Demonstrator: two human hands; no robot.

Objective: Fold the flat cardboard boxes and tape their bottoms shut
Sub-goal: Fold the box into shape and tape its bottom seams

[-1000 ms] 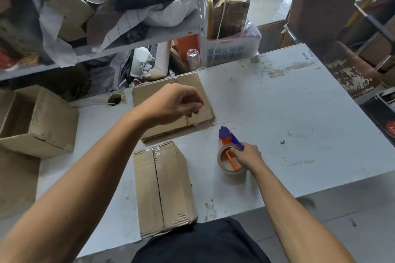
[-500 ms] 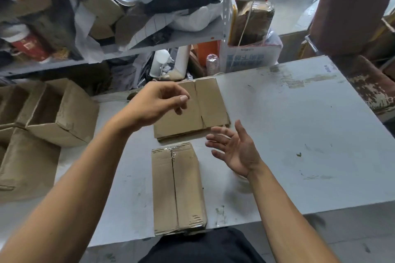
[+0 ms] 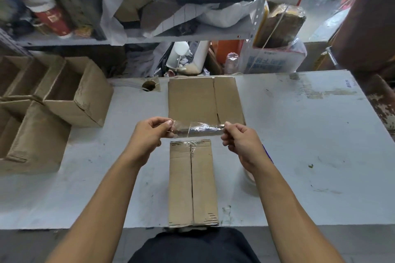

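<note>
workbench: grey table (image 3: 299, 134) before cluttered shelves (image 3: 171, 36), my view looking down.
writing: blue print on a white carton (image 3: 271, 64), too blurred for me to read.
left hand (image 3: 149, 134): pinching one end of a clear tape strip (image 3: 198, 130).
right hand (image 3: 241, 141): pinching the other end, strip taut above the folded box (image 3: 192, 183).
flat box (image 3: 203, 100): lying just beyond.

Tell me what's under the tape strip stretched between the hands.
The tape strip hangs pinched between the left hand and the right hand. Beneath it lie the flat cardboard's near edge and bare table; the folded box sits nearer.
</note>
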